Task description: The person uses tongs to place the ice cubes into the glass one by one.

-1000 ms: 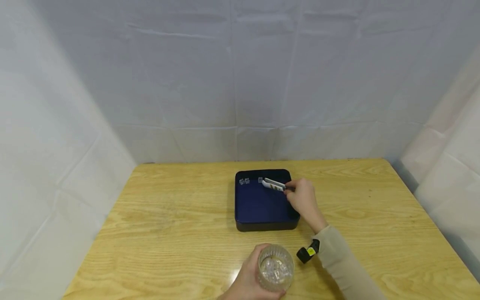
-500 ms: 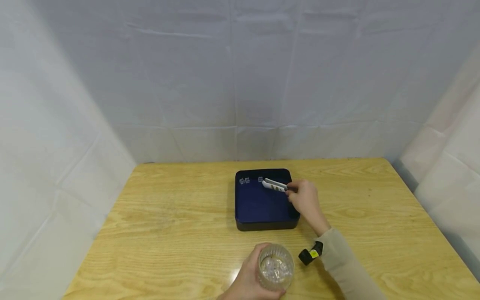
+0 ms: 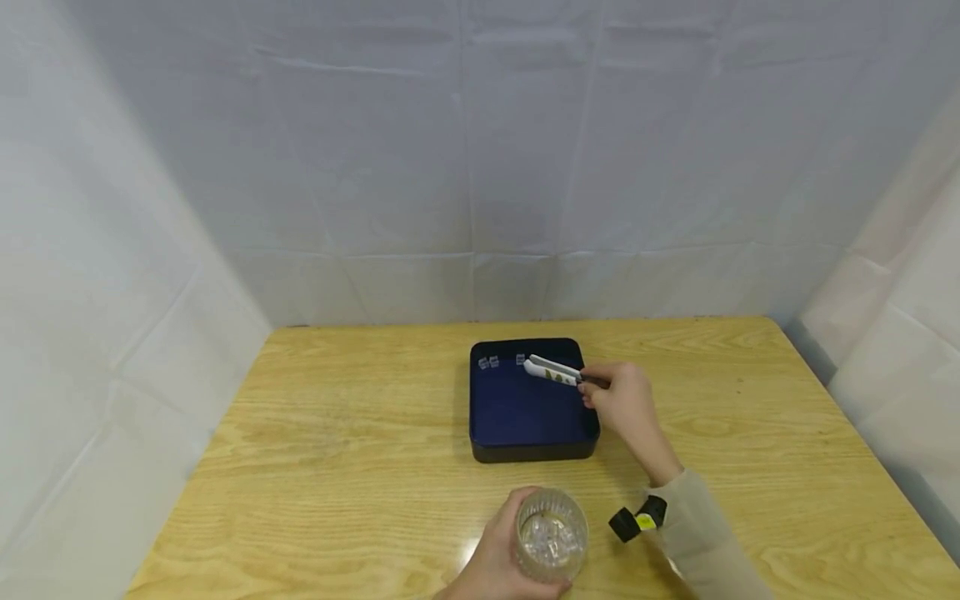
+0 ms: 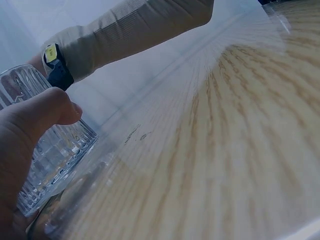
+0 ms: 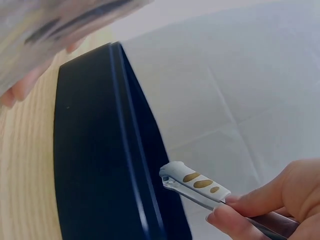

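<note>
Your left hand (image 3: 504, 554) wraps round a clear ribbed glass (image 3: 553, 502) near the close edge of the desk (image 3: 337, 417), its fingers gripping the glass from the left side, with the thumb across the wall in the left wrist view. Inside the glass lie several clear cubes (image 3: 553, 540), clustered at the bottom; they overlap too much to count. Whether the base touches the desk or sits just above it, you cannot tell from here.

Your right hand (image 3: 622, 398) pinches a pair of tongs (image 3: 551, 370) between thumb and fingers, holding them by the dark handle. The tips are white with golden-brown marks and lie close together, pointing left and slightly away from you. A small glint shows between them in the right wrist view, but you cannot tell whether they hold anything.

The tongs reach over the dark blue tray (image 3: 521, 417), which sits on the desk beyond the glass and well apart from it. Along the tray's far side are three clear cubes: a pair (image 3: 489, 362) side by side at the far left corner, and a single cube (image 3: 521, 359) just beside the tong tips. A black device (image 3: 626, 525) with a yellow patch sits at your right wrist, by the beige sleeve (image 3: 705, 533). White sheeting (image 3: 375, 167) stands behind the desk.
</note>
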`<state>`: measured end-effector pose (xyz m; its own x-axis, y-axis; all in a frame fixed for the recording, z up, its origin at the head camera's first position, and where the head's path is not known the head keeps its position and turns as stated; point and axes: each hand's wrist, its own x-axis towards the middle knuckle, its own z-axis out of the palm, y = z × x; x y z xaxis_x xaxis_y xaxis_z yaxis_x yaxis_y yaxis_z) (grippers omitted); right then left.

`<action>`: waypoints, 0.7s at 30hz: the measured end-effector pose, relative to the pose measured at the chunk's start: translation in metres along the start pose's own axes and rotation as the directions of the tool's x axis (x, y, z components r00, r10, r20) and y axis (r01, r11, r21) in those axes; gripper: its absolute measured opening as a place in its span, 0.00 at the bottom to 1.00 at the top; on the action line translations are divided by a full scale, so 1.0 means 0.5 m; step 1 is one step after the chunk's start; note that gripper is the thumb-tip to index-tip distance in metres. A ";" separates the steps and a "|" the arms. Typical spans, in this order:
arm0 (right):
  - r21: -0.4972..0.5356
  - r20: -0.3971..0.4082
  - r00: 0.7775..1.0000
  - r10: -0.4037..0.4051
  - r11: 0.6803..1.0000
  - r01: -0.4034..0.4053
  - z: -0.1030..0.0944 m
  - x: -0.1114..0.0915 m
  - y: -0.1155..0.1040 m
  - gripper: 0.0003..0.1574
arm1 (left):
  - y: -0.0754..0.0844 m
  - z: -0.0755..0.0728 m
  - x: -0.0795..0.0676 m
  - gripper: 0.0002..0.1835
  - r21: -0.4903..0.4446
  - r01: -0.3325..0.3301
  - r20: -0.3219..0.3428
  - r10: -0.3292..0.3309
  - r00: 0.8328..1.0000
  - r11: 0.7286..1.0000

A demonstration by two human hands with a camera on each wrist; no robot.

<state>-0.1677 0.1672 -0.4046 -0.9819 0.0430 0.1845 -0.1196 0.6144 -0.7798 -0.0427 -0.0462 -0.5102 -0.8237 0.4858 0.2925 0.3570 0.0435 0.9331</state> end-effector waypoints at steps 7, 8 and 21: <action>0.085 0.025 1.000 0.001 0.996 -0.003 -0.038 -0.026 -0.033 0.13 | -0.004 0.000 0.000 0.50 0.011 -0.030 -0.002 0.030 1.000 0.999; 0.104 0.033 0.999 0.005 0.994 -0.008 -0.045 -0.030 -0.039 0.13 | -0.004 0.000 0.000 0.50 0.008 -0.027 -0.002 0.027 1.000 1.000; 0.162 0.038 0.997 -0.072 0.985 0.065 -0.107 -0.089 -0.065 0.12 | 0.002 0.000 0.000 0.49 -0.041 0.050 0.006 -0.050 0.999 0.998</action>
<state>-0.1124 0.1876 -0.3555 -0.9755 -0.0315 0.2176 -0.2057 0.4798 -0.8529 -0.0426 -0.0463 -0.5092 -0.8381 0.4879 0.2440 0.2968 0.0325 0.9544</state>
